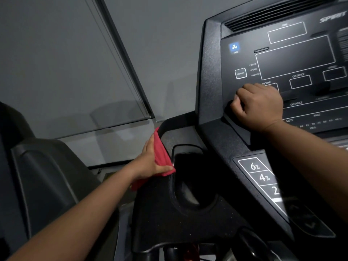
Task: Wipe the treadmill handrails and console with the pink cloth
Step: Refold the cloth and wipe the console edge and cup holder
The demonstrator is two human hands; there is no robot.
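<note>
- The left hand (pixel 150 161), at centre frame, presses the pink cloth (pixel 161 157) against the left outer edge of the treadmill console (pixel 211 91); fingers lie straight along the cloth, thumb flat over its lower end.
- The left forearm reaches in from the lower left of the frame.
- The right hand (pixel 260 106), right of centre, is curled into a fist with nothing in it, knuckles resting on the display panel beside the INCLINE window.
- A cup holder (pixel 188 185) sits just right of the cloth.
</note>
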